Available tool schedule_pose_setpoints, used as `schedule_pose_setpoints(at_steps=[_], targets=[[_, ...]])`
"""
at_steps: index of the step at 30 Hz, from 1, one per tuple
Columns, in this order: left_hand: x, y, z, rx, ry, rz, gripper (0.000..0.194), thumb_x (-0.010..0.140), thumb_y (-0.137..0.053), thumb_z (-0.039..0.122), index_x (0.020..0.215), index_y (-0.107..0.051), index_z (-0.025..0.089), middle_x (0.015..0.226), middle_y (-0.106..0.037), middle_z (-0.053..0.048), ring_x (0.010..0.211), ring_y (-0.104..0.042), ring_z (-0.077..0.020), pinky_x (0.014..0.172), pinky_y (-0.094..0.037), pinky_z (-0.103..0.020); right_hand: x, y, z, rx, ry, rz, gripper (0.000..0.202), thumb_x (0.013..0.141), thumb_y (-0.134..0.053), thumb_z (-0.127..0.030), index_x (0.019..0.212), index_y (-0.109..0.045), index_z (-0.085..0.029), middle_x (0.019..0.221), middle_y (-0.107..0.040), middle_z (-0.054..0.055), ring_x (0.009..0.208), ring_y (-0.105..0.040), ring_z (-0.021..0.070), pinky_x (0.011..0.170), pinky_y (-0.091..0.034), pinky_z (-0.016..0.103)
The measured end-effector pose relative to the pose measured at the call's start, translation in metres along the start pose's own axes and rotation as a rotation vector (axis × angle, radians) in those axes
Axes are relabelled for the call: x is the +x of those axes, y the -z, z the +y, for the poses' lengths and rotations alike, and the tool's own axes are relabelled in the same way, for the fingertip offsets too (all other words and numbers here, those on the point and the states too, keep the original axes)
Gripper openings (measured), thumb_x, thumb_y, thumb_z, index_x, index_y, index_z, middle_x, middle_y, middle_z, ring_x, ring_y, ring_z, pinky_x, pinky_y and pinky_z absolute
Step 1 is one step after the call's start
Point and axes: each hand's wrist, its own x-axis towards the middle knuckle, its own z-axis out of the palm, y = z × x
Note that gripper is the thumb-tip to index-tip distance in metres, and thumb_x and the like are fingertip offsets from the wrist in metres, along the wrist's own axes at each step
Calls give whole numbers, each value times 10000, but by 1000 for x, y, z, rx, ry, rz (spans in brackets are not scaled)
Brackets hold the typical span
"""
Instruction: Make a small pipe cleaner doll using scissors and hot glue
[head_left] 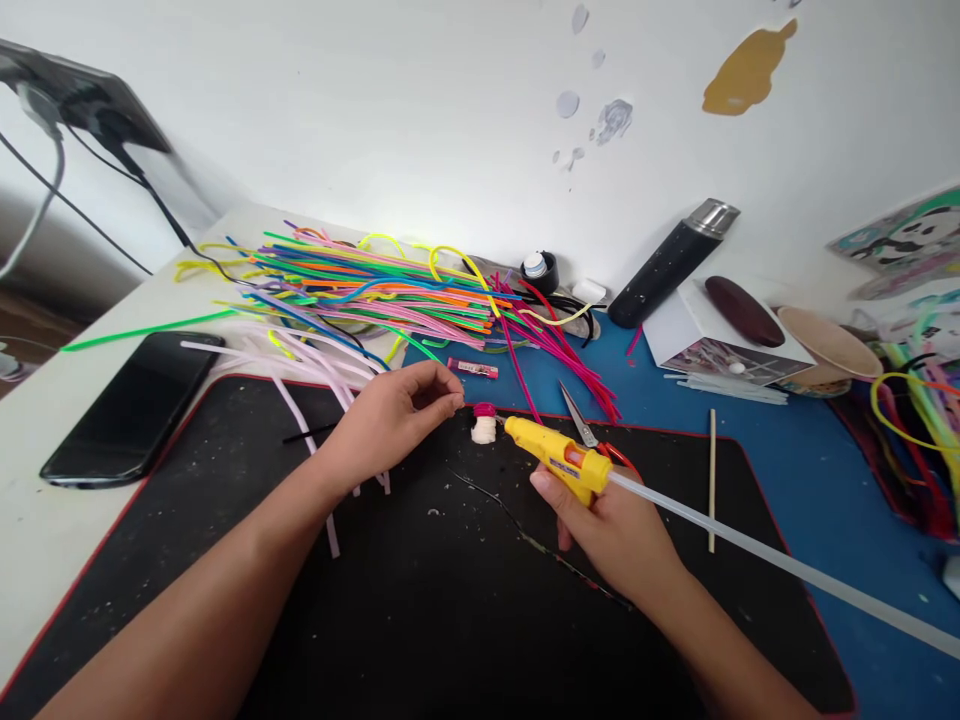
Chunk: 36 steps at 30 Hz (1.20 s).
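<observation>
My right hand (pixel 611 530) is wrapped round the grip of a yellow hot glue gun (pixel 559 455). A long translucent glue stick (pixel 750 545) runs out of its back towards the right edge. Its nozzle points left, close to a small white coiled piece with a magenta top (pixel 484 428) on the black mat (pixel 420 620). Just left of that piece, my left hand (pixel 405 415) is pinched at the fingertips; whatever is between them is too small to make out. A thin dark cord (pixel 517 525) lies below the glue gun.
Many coloured pipe cleaners (pixel 375 290) lie heaped behind the mat. Scissors (pixel 581 420) and a wooden stick (pixel 712 480) are at the right. A black phone (pixel 131 405) lies left. A dark flask (pixel 671 265) leans beside a white box (pixel 690 325).
</observation>
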Motion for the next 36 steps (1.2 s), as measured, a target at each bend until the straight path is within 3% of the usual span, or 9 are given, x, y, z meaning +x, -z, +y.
schedule_pose_setpoints(at_steps=[8,25,36], targets=[[0,0,0,8,-13,-1,227,964,-695,456,958,-727,231,890,-750,-8,805,-679,-187,748,-523,-294,1,2,-6,-54,0,-37,447,986,-604,-661,907,-734,-241,422,-581,-43,379,-611,204,443,-433,311],[-1,-1,3,29,-12,-14,223,971,-669,451,945,-727,237,886,-754,2,822,-677,-194,748,-523,-298,6,-2,-1,-127,53,-24,520,1007,-547,-704,752,-667,-267,430,-578,-29,421,-608,210,479,-432,331],[-1,-1,3,24,-18,-22,200,971,-680,427,950,-729,234,868,-754,12,800,-665,-182,730,-503,-278,9,6,-8,-135,-30,-65,621,978,-538,-731,550,-579,-283,392,-587,14,427,-631,227,488,-442,339]])
